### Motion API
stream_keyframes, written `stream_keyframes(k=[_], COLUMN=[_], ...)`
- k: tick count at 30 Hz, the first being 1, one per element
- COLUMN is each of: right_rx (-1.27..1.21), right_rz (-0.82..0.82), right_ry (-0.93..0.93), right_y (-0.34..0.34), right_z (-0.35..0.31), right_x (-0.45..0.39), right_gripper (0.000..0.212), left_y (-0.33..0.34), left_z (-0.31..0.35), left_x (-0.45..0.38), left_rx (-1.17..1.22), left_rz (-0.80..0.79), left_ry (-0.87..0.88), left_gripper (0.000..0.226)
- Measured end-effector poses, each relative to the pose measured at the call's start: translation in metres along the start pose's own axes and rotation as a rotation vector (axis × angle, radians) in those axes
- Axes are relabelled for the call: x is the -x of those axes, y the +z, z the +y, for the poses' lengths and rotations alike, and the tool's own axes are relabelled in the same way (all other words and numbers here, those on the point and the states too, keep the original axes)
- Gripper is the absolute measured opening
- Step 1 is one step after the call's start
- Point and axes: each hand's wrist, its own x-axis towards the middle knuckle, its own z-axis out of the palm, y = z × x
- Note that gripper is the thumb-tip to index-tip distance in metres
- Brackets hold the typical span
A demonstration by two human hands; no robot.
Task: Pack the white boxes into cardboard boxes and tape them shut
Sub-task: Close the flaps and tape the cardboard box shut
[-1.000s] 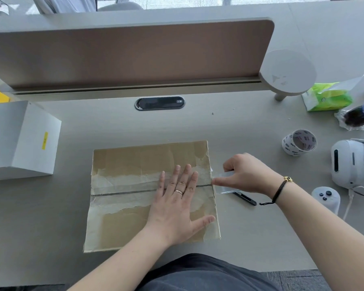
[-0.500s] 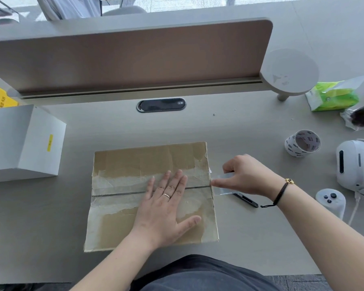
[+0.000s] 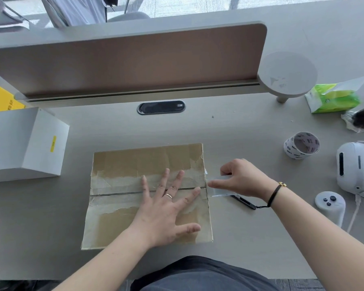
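A closed cardboard box lies in front of me on the desk, its two top flaps meeting at a seam with old clear tape over it. My left hand presses flat on the flaps with straight, spread fingers across the seam. At the box's right edge my right hand pinches the loose end of a strip of clear tape. A white box with a small yellow label stands at the left. The tape roll stands on the desk at the right.
A black utility knife lies under my right wrist. At the right are a white headset, a white controller, a green tissue pack and a round lamp base. A desk divider runs across the back.
My left hand slid left along the seam and then came back right, fingers spread wider. My right hand has stayed at the box's right edge with the tape end.
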Motion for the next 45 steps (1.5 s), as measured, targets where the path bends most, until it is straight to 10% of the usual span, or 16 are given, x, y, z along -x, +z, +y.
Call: stream_keyframes(k=[13,24,36,45], right_rx=[-0.296,0.023,-0.229,-0.436], right_rz=[-0.074,0.053,0.0,-0.16], right_ry=[-0.082,-0.135,-0.148,-0.052], right_y=[0.004,0.007,0.015,0.013], right_z=[0.032,0.047,0.075,0.094], right_x=[-0.002,-0.001,-0.009,-0.008], right_gripper=[0.057,0.063,0.07,0.054], left_y=[0.012,0.007,0.018,0.005], left_z=[0.052,0.055,-0.008,0.011], left_x=[-0.014,-0.028,-0.013,-0.023], left_rx=[0.133,0.266,0.348,0.386], left_rz=[0.107,0.162,0.236,0.235], left_ry=[-0.066,-0.52,-0.821,-0.785], left_gripper=[0.102,0.098,0.11,0.101])
